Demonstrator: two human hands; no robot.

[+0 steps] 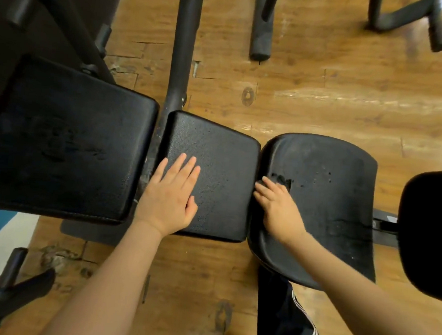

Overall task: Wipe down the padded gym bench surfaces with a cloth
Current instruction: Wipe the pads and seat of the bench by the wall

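A large black pad (pixel 62 143) is lying at the left, its right edge just beside the middle pad (pixel 223 151), with a dark metal post (pixel 182 47) rising behind the gap between them. The left hand (pixel 169 197) is resting flat on the middle pad's near-left area, fingers straight and slightly spread, holding nothing. The right hand (pixel 281 207) is pressing a small dark cloth (pixel 280 180) under loosely curled fingers at the left edge of the curved seat pad (pixel 332 175); the grip cannot be told exactly. A round black pad (pixel 429 234) is sitting at far right. Wooden floor (pixel 324 96) is lying beneath.
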